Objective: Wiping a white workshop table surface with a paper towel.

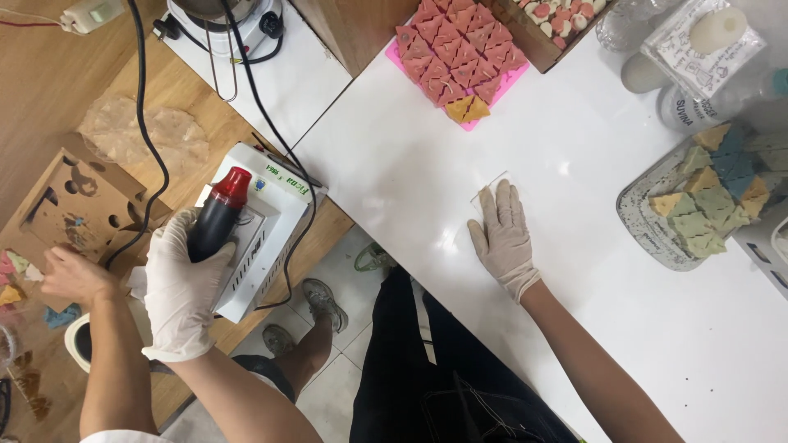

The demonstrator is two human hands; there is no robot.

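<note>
Gloved, our left hand (176, 287) grips the heat gun (215, 221) by the sealer (263, 221), right hand (502, 238) flat on clear film (492, 193); prob. shrink-wrap step, next needs a soap.

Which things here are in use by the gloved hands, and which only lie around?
In use:
left hand grips heat gun
right hand flat on clear film

Lying around:
pink mould of triangles
tray of green and yellow triangles
white sealer machine
another person's bare hand
</note>
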